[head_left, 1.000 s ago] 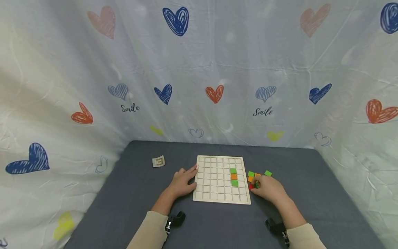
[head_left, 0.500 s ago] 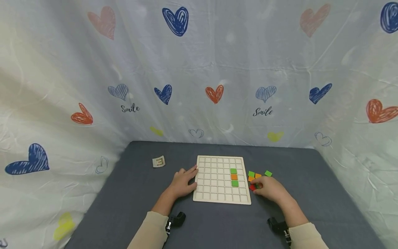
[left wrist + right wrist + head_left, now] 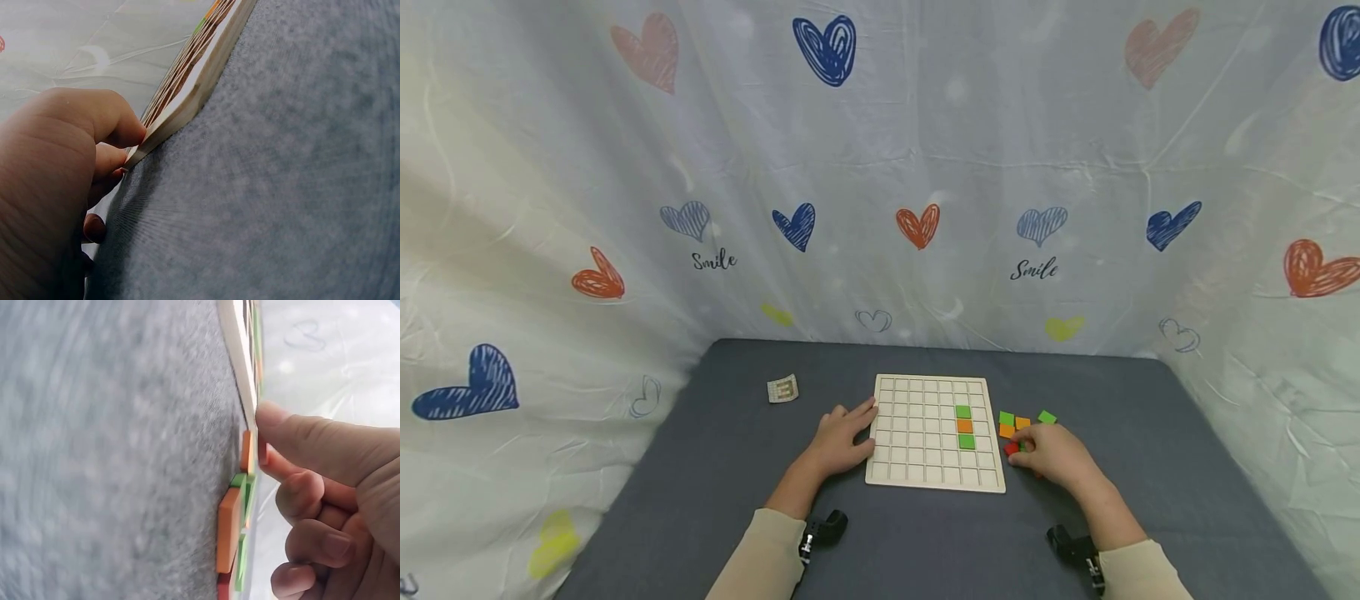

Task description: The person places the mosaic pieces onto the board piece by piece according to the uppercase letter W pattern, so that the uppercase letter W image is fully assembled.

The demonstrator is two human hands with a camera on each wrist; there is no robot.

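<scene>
A pale wooden grid board (image 3: 925,473) lies flat on the table; one column holds a green tile (image 3: 963,412), an orange tile (image 3: 965,426) and another green tile. Along the board's left edge rest the thumb and fingertips of my left hand (image 3: 837,442), spread apart; the left wrist view shows the thumb against the wooden rim (image 3: 194,100). My right hand (image 3: 1054,452) pinches a red tile (image 3: 1012,448) between thumb and forefinger, just right of the board. Its other fingers curl loosely in the right wrist view. Part of the red tile (image 3: 262,453) is hidden by the thumb.
Loose tiles lie beside the right hand: a green tile (image 3: 1007,417), an orange tile (image 3: 1022,422) and a green tile (image 3: 1047,417) farther right, with others partly under the hand. A small printed paper (image 3: 782,389) lies back left. A patterned curtain (image 3: 880,275) hangs behind the table.
The right hand has drawn slightly right, and the red tile now shows turned between its fingertips. The left hand and the board have stayed put.
</scene>
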